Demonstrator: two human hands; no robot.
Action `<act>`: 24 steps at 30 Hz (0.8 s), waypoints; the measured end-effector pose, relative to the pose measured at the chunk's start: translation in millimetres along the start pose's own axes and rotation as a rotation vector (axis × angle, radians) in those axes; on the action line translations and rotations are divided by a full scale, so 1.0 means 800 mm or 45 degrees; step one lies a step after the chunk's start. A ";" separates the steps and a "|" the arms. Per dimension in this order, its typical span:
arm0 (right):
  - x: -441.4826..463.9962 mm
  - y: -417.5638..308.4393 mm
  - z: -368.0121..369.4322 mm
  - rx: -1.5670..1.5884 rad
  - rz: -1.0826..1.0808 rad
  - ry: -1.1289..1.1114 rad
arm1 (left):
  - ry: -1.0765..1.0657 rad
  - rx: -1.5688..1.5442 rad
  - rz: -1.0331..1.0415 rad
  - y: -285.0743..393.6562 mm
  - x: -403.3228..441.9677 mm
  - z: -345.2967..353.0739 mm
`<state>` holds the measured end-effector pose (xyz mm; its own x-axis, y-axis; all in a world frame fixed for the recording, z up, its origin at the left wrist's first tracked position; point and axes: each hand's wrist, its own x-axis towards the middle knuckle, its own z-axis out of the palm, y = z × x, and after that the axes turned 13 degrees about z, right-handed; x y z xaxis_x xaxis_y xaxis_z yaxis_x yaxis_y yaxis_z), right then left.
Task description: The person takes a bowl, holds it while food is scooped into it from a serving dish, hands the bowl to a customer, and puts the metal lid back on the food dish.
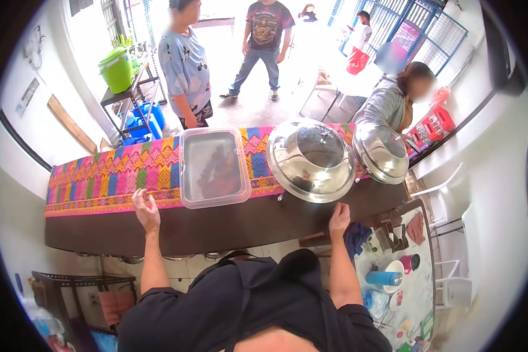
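My left hand (145, 210) is raised over the front edge of the counter, left of a clear plastic container. Its fingers are apart and slightly curled, with nothing in them. The lidded container (243, 176) stands on a colourful woven cloth (117, 173), and something reddish-brown shows dimly inside. My right hand (339, 220) is just in front of a large round steel pot lid (284, 167), apart from it. Its fingers are drawn together, and I see nothing in them. A second shiny lidded pot (387, 167) stands farther right.
The dark counter (229, 226) runs across in front of me. A cluttered side table (413, 281) at my right holds a blue tumbler (383, 278). Several people are beyond the counter, one in a grey hoodie (381, 105) close to the right end. White chairs (446, 188) stand at right.
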<state>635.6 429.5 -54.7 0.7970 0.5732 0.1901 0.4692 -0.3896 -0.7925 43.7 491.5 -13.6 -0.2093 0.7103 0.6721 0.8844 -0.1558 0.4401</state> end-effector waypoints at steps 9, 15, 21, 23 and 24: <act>-0.007 0.005 0.034 -0.387 -0.087 0.201 | -0.105 0.285 0.178 0.013 0.004 -0.027; -0.011 0.001 0.038 -0.524 -0.172 0.235 | -0.366 0.530 0.097 0.014 -0.047 -0.022; -0.011 0.004 0.039 -0.556 -0.209 0.244 | -0.727 0.514 -0.003 0.000 -0.075 -0.002; -0.012 0.003 0.035 -0.568 -0.200 0.210 | -0.705 0.494 -0.011 0.000 -0.073 -0.007; -0.015 0.000 0.038 -0.572 -0.153 0.207 | -0.707 0.495 -0.014 0.001 -0.072 -0.008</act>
<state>614.4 444.6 -75.1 0.7592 0.5275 0.3813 0.6509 -0.6204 -0.4375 53.4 445.6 -48.4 -0.0658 0.9738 0.2178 0.9909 0.0381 0.1293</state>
